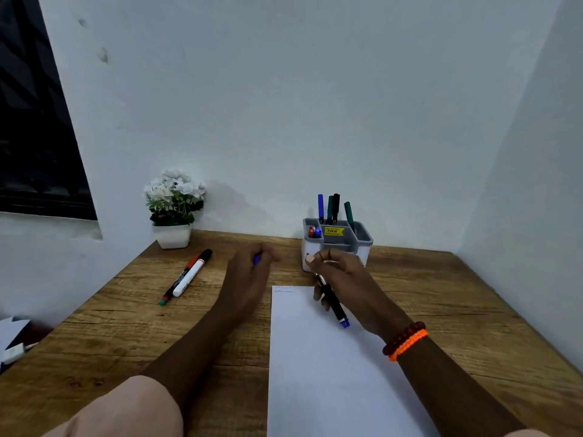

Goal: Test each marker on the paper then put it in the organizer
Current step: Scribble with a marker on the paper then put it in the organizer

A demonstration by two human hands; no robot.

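Observation:
My right hand grips a black marker with a blue end, slanted over the top of the white paper. Faint scribbles mark the paper's top left corner. My left hand is closed around a small blue piece, apparently the cap, just left of the paper. The grey and white organizer stands at the back behind my right hand, with several markers upright in it: blue, green and black. Two more markers lie on the table at the left, one white with a black cap, one black and red.
A white pot of white flowers stands at the back left against the wall. Walls close the wooden table at the back and right. Some white objects lie at the far left edge.

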